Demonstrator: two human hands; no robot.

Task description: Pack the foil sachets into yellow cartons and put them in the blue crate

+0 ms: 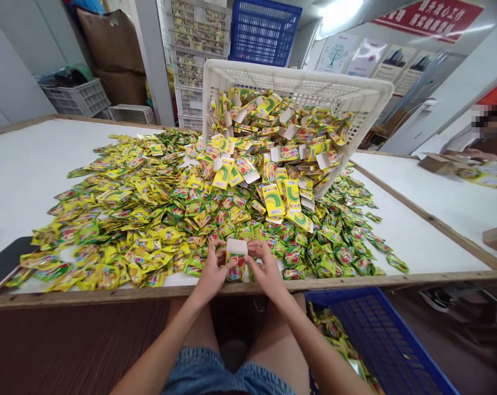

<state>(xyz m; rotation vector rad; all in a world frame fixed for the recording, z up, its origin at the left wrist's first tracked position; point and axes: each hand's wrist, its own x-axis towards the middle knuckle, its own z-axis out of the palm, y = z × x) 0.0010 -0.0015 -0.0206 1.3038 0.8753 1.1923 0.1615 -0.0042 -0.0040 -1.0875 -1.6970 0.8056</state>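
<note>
Between my two hands, close to the table's front edge, is a small printed carton [237,257] with its pale flap raised. My left hand [215,269] grips its left side with thumb and fingers. On the right side, my right hand [265,266] closes on the same carton, thumb on its front. Just beyond the hands lie many small green and yellow sachets [199,208], the yellow ones heaped to the left and the green ones to the right. Behind them a tipped white plastic basket [298,74] spills yellow cartons [273,198] with open flaps onto the sachets.
A blue crate [396,329] with packets stands below the table on the right. A phone [5,263] lies at the left edge. Stacked white crates [199,33] and a blue crate [265,30] rise behind. Another person [495,131] is at the far right, near cardboard boxes [441,163].
</note>
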